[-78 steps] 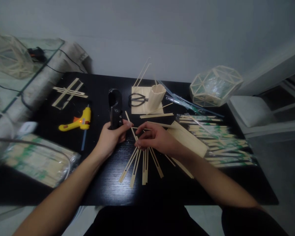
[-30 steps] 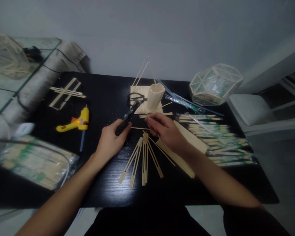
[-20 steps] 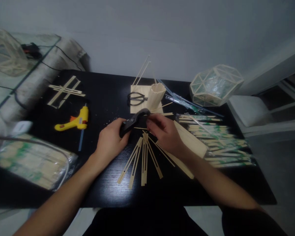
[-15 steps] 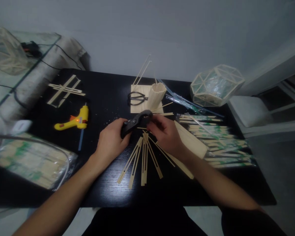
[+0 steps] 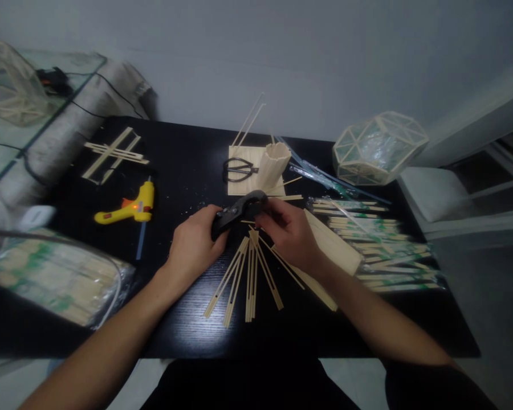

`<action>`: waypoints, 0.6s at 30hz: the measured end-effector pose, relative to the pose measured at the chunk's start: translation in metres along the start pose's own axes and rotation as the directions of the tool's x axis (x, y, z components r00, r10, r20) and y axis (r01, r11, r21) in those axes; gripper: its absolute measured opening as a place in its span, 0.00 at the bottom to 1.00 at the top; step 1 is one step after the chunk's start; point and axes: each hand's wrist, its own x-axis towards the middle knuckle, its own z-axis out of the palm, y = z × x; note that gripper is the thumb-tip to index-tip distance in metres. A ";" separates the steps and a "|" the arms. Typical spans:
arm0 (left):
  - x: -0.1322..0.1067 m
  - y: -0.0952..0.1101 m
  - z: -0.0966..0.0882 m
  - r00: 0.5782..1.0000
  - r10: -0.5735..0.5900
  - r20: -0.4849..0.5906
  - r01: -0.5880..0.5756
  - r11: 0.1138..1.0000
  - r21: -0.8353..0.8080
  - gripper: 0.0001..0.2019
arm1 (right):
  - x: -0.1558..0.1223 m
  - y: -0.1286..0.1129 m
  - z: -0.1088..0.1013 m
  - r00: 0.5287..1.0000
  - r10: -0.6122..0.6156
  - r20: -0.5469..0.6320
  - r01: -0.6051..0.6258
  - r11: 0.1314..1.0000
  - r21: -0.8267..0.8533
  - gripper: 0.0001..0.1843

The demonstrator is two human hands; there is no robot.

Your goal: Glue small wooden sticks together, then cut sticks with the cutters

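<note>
My left hand point(image 5: 199, 230) is closed around the handles of a black hand cutter point(image 5: 235, 214), its curved head pointing right. Close to that head, my right hand point(image 5: 288, 228) has its fingers pinched together; what they hold is hidden. Below both hands, several thin wooden sticks point(image 5: 251, 279) lie fanned out on the black table point(image 5: 175, 336). A flat wooden board point(image 5: 331, 245) lies partly under my right forearm. Just beyond the cutter, a ribbed wooden cylinder point(image 5: 274, 165) stands on a square wooden base point(image 5: 235, 185), with black-handled scissors point(image 5: 239, 169) beside it.
A yellow glue gun point(image 5: 130, 208) and crossed sticks point(image 5: 115, 154) lie on the left. Packs of sticks in plastic point(image 5: 55, 279) are at the near left, with wrapped chopsticks point(image 5: 385, 239) on the right. A faceted stick-framed shape point(image 5: 378, 149) stands at the back right.
The view has shifted very slightly. Both hands and the cutter keep nearly the same position.
</note>
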 end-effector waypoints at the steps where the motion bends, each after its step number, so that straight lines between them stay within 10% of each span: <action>1: 0.000 0.000 0.000 1.000 -0.003 0.002 0.003 1.000 0.001 0.10 | 0.000 0.000 0.000 1.000 -0.001 0.000 0.001 1.000 0.000 0.05; 18: 0.000 0.003 -0.002 1.000 -0.004 0.017 0.003 1.000 0.008 0.10 | 0.002 0.002 -0.006 0.999 -0.029 0.030 0.031 0.997 -0.067 0.07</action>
